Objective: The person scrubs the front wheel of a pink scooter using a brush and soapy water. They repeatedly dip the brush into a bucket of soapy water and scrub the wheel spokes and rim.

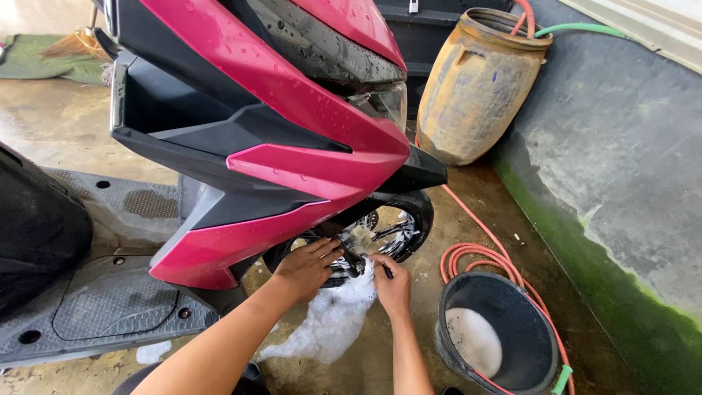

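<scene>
Front wheel at lower centre, under pink fairing: left hand rests open on tyre, right hand pinches a small dark tool; risk judged: soapy fingers slip into spokes, foam slicks floor.

Wet concrete floor, mossy wall

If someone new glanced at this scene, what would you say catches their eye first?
Most striking is the wet pink and black scooter filling the left and centre. Below its nose, the left hand and right hand work at the soapy front wheel, with white foam on the floor beneath. To the right stand a black bucket, a coiled orange hose and a weathered drum.
</scene>
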